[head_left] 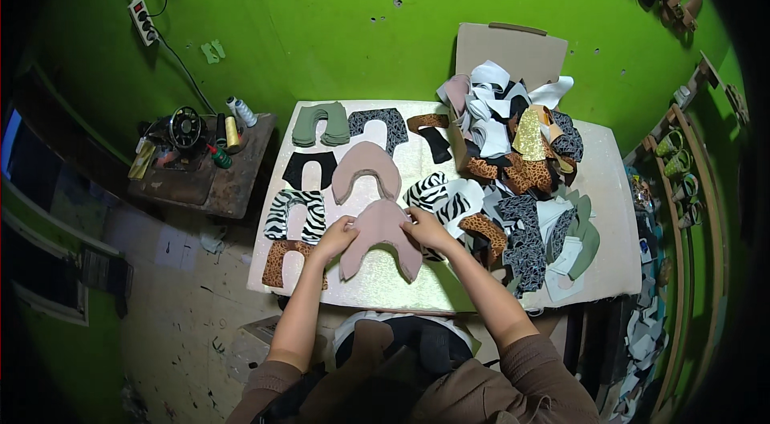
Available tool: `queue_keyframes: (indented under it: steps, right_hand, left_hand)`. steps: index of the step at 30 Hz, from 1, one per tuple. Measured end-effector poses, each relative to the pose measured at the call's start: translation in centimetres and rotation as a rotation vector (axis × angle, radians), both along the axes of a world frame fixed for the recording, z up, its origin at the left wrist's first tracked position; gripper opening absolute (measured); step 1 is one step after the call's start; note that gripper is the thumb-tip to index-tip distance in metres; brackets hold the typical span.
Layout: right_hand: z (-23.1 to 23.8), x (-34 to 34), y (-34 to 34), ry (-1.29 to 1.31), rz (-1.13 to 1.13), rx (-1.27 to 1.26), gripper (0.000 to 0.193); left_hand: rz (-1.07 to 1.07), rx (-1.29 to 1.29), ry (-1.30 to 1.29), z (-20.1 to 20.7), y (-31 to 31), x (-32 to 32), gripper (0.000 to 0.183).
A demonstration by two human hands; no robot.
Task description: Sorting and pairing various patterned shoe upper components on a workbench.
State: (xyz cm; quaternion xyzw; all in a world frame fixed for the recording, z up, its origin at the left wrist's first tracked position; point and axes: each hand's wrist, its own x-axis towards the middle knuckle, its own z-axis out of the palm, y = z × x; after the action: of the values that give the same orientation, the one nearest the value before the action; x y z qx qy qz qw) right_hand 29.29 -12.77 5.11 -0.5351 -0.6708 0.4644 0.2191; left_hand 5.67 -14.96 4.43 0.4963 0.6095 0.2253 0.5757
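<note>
My left hand (338,238) and my right hand (427,232) grip the two sides of a stack of dusty-pink, horseshoe-shaped cut pieces (380,230), its two legs pointing toward me. Just beyond it lies a second pink arched stack (366,169) on the table. Left of my hands are leopard-print pieces (282,265), zebra-print pieces (294,214) and a black piece (310,170). Farther back sit green arched pieces (321,124) and grey patterned pieces (380,127). White-and-black zebra pieces (449,201) rest beside my right hand.
An open cardboard box (513,51) overflows with mixed cut pieces, which spill over the right side of the pale table (613,215). To the left stands a sewing machine (186,129) with thread spools (233,132). A wooden rack (683,183) holds sandals at the right.
</note>
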Motion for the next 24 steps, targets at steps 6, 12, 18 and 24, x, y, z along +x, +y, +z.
queue_keyframes:
  steps: [6,12,18,24]
  right_hand:
    - [-4.2,-1.3,-1.9,-0.173,-0.163,0.339,0.031]
    - [-4.3,-2.8,-3.4,-0.301,-0.146,0.294,0.036]
    - [-4.5,-3.7,-3.0,-0.339,-0.171,0.239,0.046]
    - [-4.4,-4.3,-3.3,-0.371,-0.207,0.288,0.044]
  left_hand:
    - [-0.336,0.307,0.367,-3.4,0.3,-1.1,0.060]
    - [-0.393,0.359,0.515,-3.1,-0.3,0.0,0.057]
    - [-0.359,0.385,0.571,-2.7,-1.1,0.3,0.060]
    - [-0.280,0.514,0.512,-3.0,-1.6,0.0,0.056]
